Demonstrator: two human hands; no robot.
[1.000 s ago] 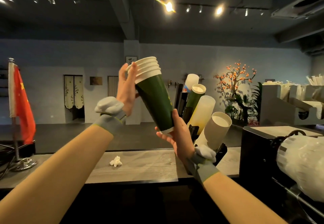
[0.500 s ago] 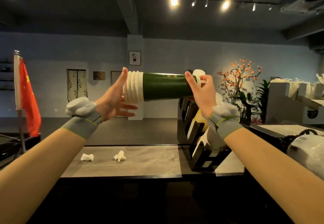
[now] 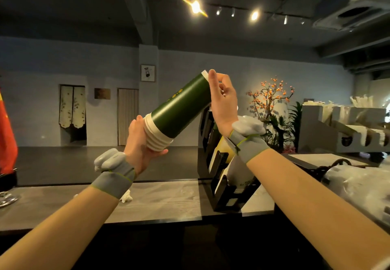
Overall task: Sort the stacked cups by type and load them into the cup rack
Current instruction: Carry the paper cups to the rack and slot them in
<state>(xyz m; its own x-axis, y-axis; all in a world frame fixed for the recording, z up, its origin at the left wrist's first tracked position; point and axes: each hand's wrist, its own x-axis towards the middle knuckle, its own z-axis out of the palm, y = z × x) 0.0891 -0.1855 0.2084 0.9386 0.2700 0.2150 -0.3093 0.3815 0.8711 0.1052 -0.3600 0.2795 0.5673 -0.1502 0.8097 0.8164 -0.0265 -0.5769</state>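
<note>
Slanting cups point(image 3: 181, 109) span left hand point(image 3: 140, 143) to right hand point(image 3: 223, 102)

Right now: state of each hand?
Left hand: grips the rim end of the green cup stack, fingers curled under it.
Right hand: pinches the base end of the same stack.

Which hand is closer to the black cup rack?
Right. The right hand holds the upper end of the green cup stack just above the cup rack; the left hand grips the rim end, off to the rack's left.
</note>
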